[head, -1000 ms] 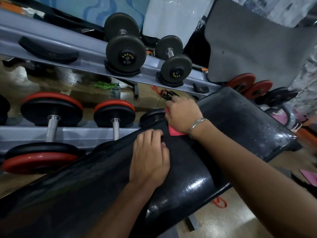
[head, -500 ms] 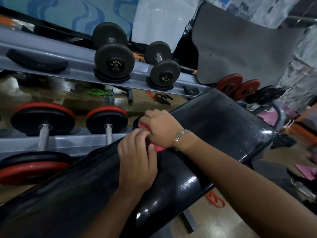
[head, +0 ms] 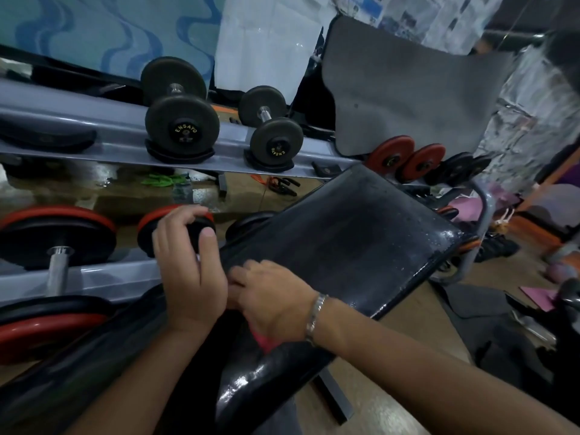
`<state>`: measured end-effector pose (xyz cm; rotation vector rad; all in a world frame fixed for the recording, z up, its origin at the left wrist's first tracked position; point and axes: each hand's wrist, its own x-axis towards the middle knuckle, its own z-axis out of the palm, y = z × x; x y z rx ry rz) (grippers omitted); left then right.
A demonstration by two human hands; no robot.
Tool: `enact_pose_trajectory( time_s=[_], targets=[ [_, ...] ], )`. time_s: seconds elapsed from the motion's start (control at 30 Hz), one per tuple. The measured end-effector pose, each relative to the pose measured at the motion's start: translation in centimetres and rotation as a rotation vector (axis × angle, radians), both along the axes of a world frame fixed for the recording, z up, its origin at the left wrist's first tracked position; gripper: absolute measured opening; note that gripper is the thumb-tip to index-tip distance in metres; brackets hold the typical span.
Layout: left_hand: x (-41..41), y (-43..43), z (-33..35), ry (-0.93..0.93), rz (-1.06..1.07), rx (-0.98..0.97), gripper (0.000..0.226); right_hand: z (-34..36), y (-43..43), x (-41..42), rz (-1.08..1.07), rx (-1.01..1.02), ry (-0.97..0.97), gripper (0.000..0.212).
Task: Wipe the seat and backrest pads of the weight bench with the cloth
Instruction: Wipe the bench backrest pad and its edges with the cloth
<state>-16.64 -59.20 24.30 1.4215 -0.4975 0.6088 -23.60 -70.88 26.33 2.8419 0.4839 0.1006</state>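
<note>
Pressing the pink cloth (head: 264, 340) under its palm at the left edge of the bench pad (head: 345, 246), fingers possibly pinching it, the right hand (head: 273, 296) should sweep overlapping strokes toward the far right end while the left hand (head: 188, 271), loosely curled and empty, steadies the pad.
</note>
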Motion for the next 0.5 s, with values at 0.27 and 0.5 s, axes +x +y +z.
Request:
enact_pose_trajectory(
  time_s=[0.27,0.5],
  targets=[
    [0.5,-1.6,0.1,0.118,-0.130,0.148,0.020,3.6,-1.1,-6.9,0.021,0.412,0.139,0.023],
    [-1.4,-4.6,0.5,0.043,-0.215,0.459,0.022,7.9,-8.4,-11.9,-0.290,0.302,-0.267,0.027]
  ],
)
